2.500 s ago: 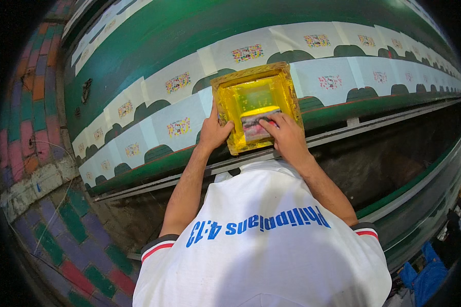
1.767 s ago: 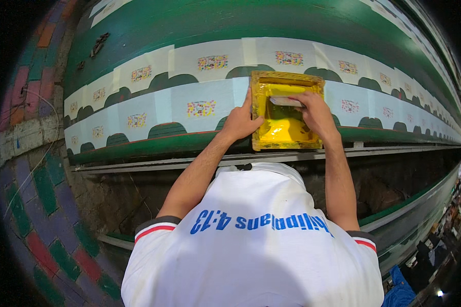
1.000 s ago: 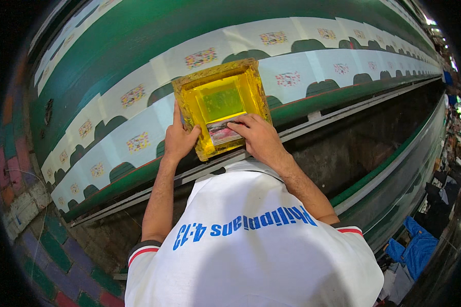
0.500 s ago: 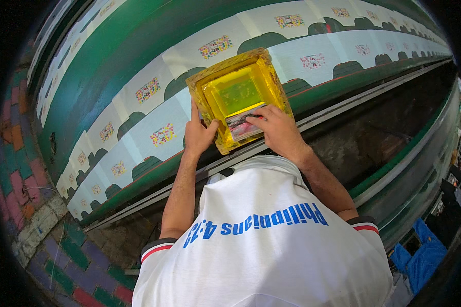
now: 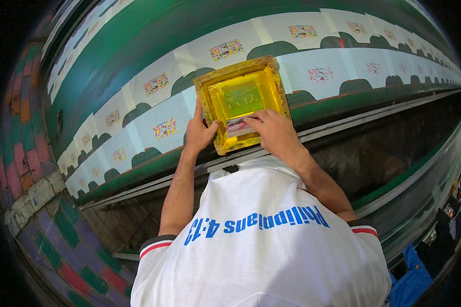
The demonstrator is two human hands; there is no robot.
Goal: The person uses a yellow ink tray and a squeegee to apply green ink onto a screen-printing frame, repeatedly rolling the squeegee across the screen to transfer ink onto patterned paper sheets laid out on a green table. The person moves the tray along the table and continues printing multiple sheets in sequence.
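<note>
A yellow screen printing frame [image 5: 235,71] lies over the nearer row of white cloth pieces, its mesh window [image 5: 242,99] showing yellow-green with small pale spots. My left hand [image 5: 201,134] grips the frame's left side, thumb on the near-left corner and fingers along the outer edge. Inside the frame, at the near end of the mesh, rests a squeegee [image 5: 236,127] smeared with pink and dark ink. My right hand [image 5: 276,132] is closed on its right end. Cloth directly under the frame is hidden.
Rows of white cloth pieces [image 5: 187,106] with colourful prints run along a long green table [image 5: 133,43]. A metal rail [image 5: 343,122] edges it near me. Beyond a dark gap is another green-edged table [image 5: 420,169] at right. Coloured paving [image 5: 77,245] lies at lower left.
The squeegee now shows a narrower face, as if tilted differently, and my right hand has turned slightly with it. My left hand keeps its hold on the frame. The whole view has shifted slightly.
</note>
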